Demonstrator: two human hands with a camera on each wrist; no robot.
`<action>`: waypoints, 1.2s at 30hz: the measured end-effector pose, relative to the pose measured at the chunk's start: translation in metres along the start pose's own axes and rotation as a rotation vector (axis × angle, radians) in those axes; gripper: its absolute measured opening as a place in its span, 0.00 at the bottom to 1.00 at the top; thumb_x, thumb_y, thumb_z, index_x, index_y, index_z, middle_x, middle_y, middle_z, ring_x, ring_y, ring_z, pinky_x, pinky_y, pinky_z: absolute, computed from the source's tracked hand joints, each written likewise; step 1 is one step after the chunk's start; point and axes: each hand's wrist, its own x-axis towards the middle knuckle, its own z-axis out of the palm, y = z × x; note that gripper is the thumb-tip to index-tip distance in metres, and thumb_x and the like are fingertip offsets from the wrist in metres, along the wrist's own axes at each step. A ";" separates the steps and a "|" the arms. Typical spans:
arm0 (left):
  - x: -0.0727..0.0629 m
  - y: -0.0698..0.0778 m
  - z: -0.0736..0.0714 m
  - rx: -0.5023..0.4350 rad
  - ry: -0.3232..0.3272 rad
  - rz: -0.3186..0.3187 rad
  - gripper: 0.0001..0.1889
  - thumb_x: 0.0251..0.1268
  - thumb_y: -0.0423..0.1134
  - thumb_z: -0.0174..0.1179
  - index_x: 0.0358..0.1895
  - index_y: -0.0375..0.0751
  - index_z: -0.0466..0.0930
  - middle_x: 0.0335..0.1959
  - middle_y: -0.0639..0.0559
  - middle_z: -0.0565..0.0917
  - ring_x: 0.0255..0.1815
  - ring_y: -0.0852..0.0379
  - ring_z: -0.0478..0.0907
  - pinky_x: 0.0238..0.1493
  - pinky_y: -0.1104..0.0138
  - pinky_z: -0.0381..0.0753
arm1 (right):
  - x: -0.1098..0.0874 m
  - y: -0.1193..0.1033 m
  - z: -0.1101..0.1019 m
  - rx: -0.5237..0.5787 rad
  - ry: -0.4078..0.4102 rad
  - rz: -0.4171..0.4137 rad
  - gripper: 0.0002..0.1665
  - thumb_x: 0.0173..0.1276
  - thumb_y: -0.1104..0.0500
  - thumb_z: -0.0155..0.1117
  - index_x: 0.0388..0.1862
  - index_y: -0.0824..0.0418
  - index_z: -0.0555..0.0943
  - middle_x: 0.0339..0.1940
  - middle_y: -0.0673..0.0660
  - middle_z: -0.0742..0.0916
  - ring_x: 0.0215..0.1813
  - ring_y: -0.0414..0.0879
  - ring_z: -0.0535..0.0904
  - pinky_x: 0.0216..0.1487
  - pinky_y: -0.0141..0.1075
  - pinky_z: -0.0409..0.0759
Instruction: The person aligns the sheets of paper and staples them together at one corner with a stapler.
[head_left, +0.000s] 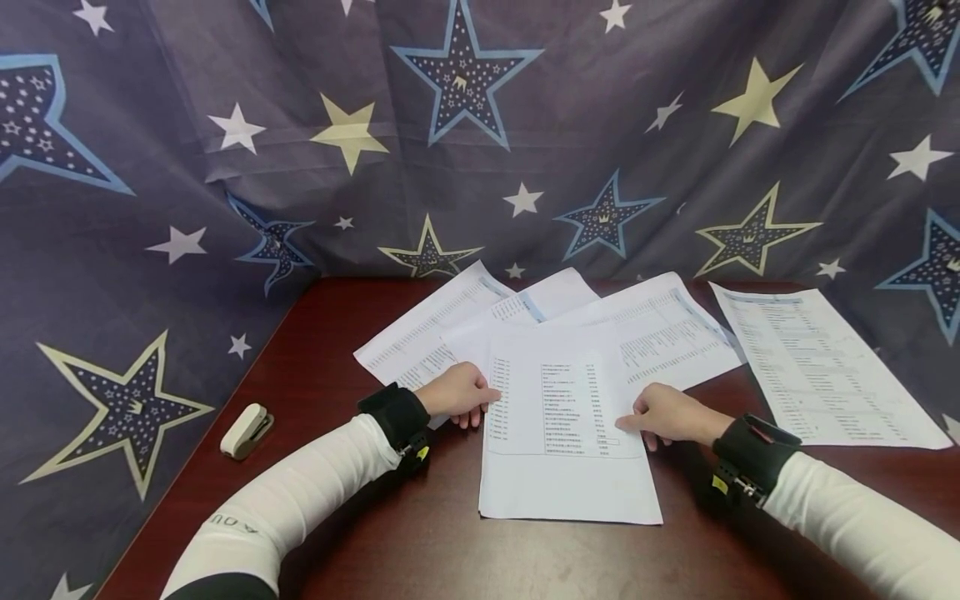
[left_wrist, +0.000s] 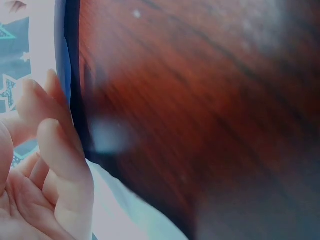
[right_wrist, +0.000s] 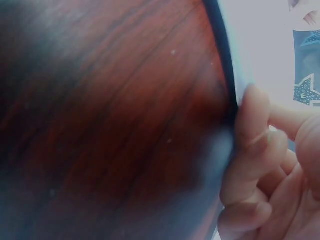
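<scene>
A printed sheet of paper point(head_left: 570, 492), possibly with more sheets under it, is at the middle of the table, its lower part blank. My left hand point(head_left: 461, 393) pinches its left edge, thumb on top and fingers beneath. On the opposite edge my right hand point(head_left: 666, 414) holds it in the same way. The left wrist view has the curled fingers point(left_wrist: 62, 150) against the sheet's side. In the right wrist view, the fingers point(right_wrist: 252, 155) bend at the paper's edge point(right_wrist: 260, 45). Just behind lie overlapping printed sheets point(head_left: 427, 325), partly covered by the held one.
A white stapler point(head_left: 246, 431) rests near the table's left edge. Another printed sheet point(head_left: 832, 367) lies at the right, beyond my right hand. The dark red wooden table point(head_left: 405, 533) meets a star-patterned curtain point(head_left: 480, 183) at the back.
</scene>
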 end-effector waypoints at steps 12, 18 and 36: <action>0.002 0.000 0.001 0.103 -0.007 0.004 0.19 0.69 0.39 0.58 0.17 0.38 0.78 0.07 0.52 0.76 0.08 0.60 0.72 0.12 0.71 0.71 | 0.001 -0.001 0.002 -0.132 0.039 0.032 0.17 0.63 0.50 0.70 0.18 0.55 0.81 0.08 0.50 0.76 0.12 0.42 0.69 0.17 0.32 0.59; 0.000 0.004 -0.008 0.138 -0.013 0.009 0.20 0.69 0.43 0.59 0.19 0.35 0.80 0.08 0.52 0.76 0.08 0.59 0.72 0.12 0.71 0.70 | 0.002 -0.006 -0.010 -0.172 0.056 0.014 0.19 0.63 0.48 0.69 0.18 0.56 0.80 0.08 0.50 0.75 0.13 0.42 0.68 0.18 0.33 0.59; 0.007 -0.048 -0.095 0.258 0.318 -0.052 0.16 0.69 0.50 0.58 0.42 0.37 0.80 0.34 0.46 0.83 0.33 0.50 0.78 0.35 0.60 0.73 | 0.018 -0.024 -0.041 -0.033 0.148 -0.027 0.19 0.70 0.51 0.62 0.25 0.63 0.83 0.13 0.53 0.78 0.18 0.45 0.67 0.21 0.36 0.62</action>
